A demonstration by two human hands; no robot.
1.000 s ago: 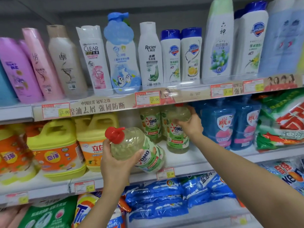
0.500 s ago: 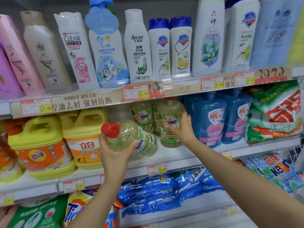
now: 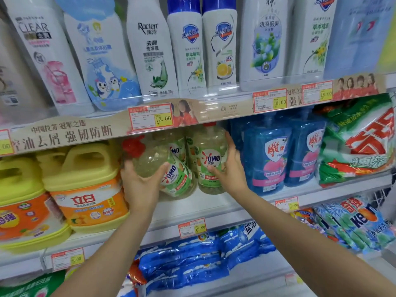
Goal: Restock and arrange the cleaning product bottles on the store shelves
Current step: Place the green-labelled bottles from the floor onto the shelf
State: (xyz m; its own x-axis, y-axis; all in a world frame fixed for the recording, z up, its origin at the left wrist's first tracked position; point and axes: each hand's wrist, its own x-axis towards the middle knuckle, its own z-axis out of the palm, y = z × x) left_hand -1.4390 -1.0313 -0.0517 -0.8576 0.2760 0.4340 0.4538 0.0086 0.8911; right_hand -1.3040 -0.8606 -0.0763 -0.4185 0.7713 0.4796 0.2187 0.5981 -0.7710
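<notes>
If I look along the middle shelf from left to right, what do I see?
You'd meet: first yellow jug → second yellow jug → tilted OMO bottle in the left hand → upright OMO bottle in the right hand → first blue bottle → second blue bottle → green bag.

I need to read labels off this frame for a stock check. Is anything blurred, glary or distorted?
Head view: the left hand and its tilted OMO bottle are motion-smeared, the red cap worst; the upright OMO bottle in the right hand reads clearly; the shelf-edge strip bows from wide-angle distortion; lighting is even, no harsh glare.
</notes>
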